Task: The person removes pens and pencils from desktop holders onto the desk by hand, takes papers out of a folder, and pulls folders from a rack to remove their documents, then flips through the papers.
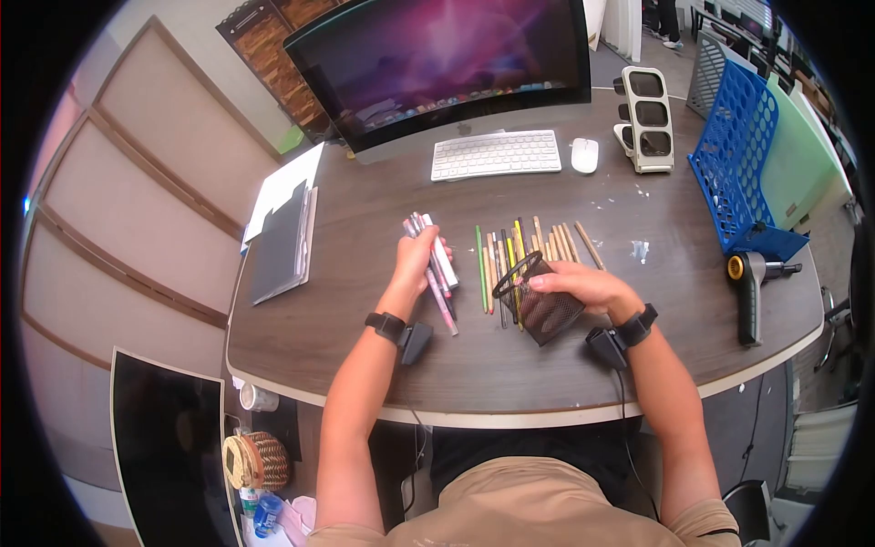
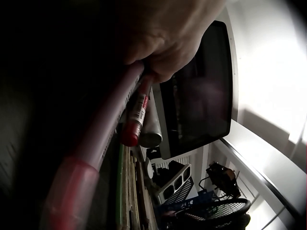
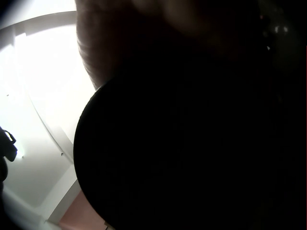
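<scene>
Head view: left hand (image 1: 415, 260) fingers clamp markers (image 1: 437, 264); right hand (image 1: 583, 284) grips tilted mesh cup (image 1: 538, 301); loosely bunched markers could slip.

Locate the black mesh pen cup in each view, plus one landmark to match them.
Head: mesh cup centre right, tilted on the desk, gripped by the right hand.
Left wrist: mesh cup at the bottom right edge, beyond the markers that the left hand holds.
Right wrist: the dark round mass filling the frame, probably the cup; no mesh detail shows.
Shared landmark: the monitor, also in the left wrist view.
</scene>
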A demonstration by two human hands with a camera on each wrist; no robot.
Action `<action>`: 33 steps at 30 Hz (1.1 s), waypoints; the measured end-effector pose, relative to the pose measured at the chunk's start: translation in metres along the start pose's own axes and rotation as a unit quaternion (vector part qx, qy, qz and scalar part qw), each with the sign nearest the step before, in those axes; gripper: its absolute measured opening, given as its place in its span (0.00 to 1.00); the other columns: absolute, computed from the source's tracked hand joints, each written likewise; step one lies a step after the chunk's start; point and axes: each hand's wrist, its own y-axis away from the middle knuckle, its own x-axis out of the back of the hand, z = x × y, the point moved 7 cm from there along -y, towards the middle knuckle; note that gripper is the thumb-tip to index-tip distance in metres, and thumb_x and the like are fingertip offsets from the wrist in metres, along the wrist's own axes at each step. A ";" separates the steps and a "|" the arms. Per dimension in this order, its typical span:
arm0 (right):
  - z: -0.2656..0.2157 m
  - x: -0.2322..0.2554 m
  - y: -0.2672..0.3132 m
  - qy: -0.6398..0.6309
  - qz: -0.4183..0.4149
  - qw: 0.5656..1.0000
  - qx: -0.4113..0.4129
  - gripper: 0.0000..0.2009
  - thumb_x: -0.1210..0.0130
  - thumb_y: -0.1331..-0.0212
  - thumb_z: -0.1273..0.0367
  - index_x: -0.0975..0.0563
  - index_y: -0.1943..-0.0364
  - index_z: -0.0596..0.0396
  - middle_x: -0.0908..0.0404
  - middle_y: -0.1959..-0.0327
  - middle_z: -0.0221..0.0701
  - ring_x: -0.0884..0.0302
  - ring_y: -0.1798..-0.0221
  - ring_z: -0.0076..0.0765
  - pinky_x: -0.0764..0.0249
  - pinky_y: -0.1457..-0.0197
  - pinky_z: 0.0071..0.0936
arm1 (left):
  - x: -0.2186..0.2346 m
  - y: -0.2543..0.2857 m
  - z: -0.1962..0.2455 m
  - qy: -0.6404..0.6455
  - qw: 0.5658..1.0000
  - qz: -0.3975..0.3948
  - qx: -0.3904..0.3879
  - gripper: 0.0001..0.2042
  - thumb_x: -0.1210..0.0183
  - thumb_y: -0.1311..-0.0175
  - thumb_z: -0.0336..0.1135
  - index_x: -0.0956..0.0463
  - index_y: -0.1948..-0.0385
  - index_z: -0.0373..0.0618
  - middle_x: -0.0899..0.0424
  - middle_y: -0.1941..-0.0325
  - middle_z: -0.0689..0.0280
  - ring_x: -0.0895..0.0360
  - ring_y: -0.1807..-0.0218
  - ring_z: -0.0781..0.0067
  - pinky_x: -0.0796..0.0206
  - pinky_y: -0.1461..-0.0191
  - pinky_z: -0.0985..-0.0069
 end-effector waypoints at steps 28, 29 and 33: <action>-0.033 0.001 0.000 0.079 0.136 0.946 0.282 0.40 0.30 0.47 0.71 0.39 0.29 0.58 0.29 0.35 0.38 0.32 0.31 0.37 0.35 0.28 0.33 | -0.054 0.120 0.081 -0.441 0.796 -0.207 -0.358 0.17 0.23 0.50 0.40 0.20 0.67 0.39 0.33 0.32 0.46 0.22 0.42 0.51 0.28 0.41 0.63; -0.033 0.009 0.002 0.029 0.169 0.950 0.262 0.37 0.33 0.44 0.72 0.39 0.30 0.59 0.29 0.35 0.39 0.32 0.31 0.38 0.33 0.29 0.34 | -0.035 0.107 0.094 -0.436 0.825 -0.155 -0.323 0.17 0.24 0.50 0.40 0.19 0.67 0.39 0.32 0.32 0.45 0.20 0.44 0.51 0.28 0.42 0.62; -0.036 0.031 0.007 0.005 0.232 0.936 0.264 0.29 0.37 0.38 0.72 0.34 0.34 0.59 0.26 0.39 0.40 0.28 0.35 0.36 0.29 0.33 0.32 | 0.058 0.038 0.139 -0.514 0.789 0.041 -0.334 0.17 0.25 0.48 0.40 0.18 0.65 0.37 0.28 0.37 0.44 0.28 0.35 0.50 0.33 0.36 0.61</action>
